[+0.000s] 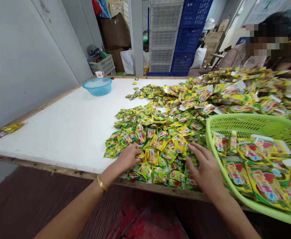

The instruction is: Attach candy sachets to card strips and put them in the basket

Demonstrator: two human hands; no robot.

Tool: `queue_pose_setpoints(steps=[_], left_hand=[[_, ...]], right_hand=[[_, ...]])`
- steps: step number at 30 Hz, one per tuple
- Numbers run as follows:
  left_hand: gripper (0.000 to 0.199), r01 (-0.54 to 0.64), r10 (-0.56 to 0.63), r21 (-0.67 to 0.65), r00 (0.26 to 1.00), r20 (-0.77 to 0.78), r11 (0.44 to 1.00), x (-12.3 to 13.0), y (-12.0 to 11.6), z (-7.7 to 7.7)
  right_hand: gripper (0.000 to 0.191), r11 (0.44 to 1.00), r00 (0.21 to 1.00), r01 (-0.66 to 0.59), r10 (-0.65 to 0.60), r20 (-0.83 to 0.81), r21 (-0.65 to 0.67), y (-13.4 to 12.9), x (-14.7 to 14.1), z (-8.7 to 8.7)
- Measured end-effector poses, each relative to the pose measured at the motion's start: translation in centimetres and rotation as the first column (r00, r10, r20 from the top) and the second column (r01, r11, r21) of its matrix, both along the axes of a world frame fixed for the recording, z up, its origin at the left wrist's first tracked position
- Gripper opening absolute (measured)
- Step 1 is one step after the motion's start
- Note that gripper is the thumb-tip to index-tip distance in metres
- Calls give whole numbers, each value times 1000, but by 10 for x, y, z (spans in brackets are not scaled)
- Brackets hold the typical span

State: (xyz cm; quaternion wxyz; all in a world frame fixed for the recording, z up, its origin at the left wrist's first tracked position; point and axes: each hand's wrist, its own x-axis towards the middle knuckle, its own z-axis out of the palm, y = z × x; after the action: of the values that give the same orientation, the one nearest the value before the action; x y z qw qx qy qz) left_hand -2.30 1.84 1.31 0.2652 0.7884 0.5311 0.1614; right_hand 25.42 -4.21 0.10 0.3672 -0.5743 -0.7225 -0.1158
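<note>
Many small green and yellow candy packets (pixel 157 142) lie spread over the white table (pixel 68 126). At the near left side of this spread, my left hand (pixel 129 157) has its fingers curled round a small yellow packet (pixel 142 157). My right hand (pixel 206 169) rests over the right side of the packets, fingers spread, with nothing held. Just right of it stands a green basket (pixel 260 118) with printed boxes (pixel 264 182) inside. A heap of flattened or open yellow boxes (pixel 242 96) lies behind the basket.
A blue basket (pixel 98 87) and a white cup (pixel 99 74) are at the table's far left. Yellow and red strips (pixel 12 127) lie by the left edge. A person (pixel 250 54) sits across at the right. Stacked crates (pixel 165 36) stand behind the table.
</note>
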Motion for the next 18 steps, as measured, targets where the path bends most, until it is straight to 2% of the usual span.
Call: queue_pose_setpoints(steps=[2, 5, 8, 11, 14, 16, 18], left_hand=[[18, 29, -17, 104, 994, -109, 994, 6, -8, -10], [36, -82, 100, 124, 984, -145, 989, 6, -12, -20], [29, -167, 175, 63, 972, -157, 984, -3, -13, -28], [22, -221, 220, 106, 975, 20, 970, -14, -18, -40], [30, -406, 353, 214, 903, 247, 889, -24, -28, -60], [33, -518, 436, 274, 846, 307, 811, -29, -35, -75], [29, -538, 449, 342, 839, 308, 770, -34, -40, -87]], right_hand=[[33, 1000, 999, -22, 22, 24, -23, 5, -9, 1], [31, 997, 995, -26, 33, 98, -72, 19, -16, 7], [33, 988, 986, 50, -26, 163, -143, 49, -6, 24], [37, 928, 949, 225, -139, 284, -297, 94, 23, 53], [36, 860, 903, 357, -219, 369, -364, 149, 51, 76], [32, 824, 879, 410, -243, 410, -391, 184, 62, 82], [31, 788, 855, 447, -237, 461, -423, 214, 65, 81]])
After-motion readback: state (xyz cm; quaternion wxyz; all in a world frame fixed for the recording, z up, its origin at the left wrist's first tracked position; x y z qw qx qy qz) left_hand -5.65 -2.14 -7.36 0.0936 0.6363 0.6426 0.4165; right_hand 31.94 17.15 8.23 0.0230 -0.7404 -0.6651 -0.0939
